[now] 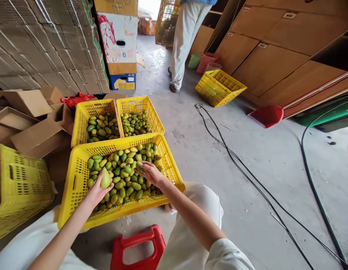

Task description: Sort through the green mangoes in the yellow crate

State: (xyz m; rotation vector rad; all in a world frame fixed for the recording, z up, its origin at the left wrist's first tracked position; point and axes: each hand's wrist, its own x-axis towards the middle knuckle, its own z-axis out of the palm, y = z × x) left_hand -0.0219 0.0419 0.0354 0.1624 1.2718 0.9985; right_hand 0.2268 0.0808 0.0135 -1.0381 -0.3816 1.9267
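A large yellow crate (78,176) in front of my knees is full of green and yellowish mangoes (126,180). My left hand (96,191) is closed round one pale green mango (105,178), held just above the fruit at the crate's left side. My right hand (151,173) rests on the heap near the middle, fingers curled on another green mango (139,166). Beyond this crate stand two smaller yellow crates (86,112) (145,105), side by side, each with mangoes in it.
An empty yellow crate (19,183) stands at my left, a red stool (137,247) between my legs. Cardboard boxes (30,123) and stacked flat cartons (50,41) fill the left. Black cables (247,172) cross the concrete floor. Another person (185,41) stands at the back near a tipped yellow crate (218,86).
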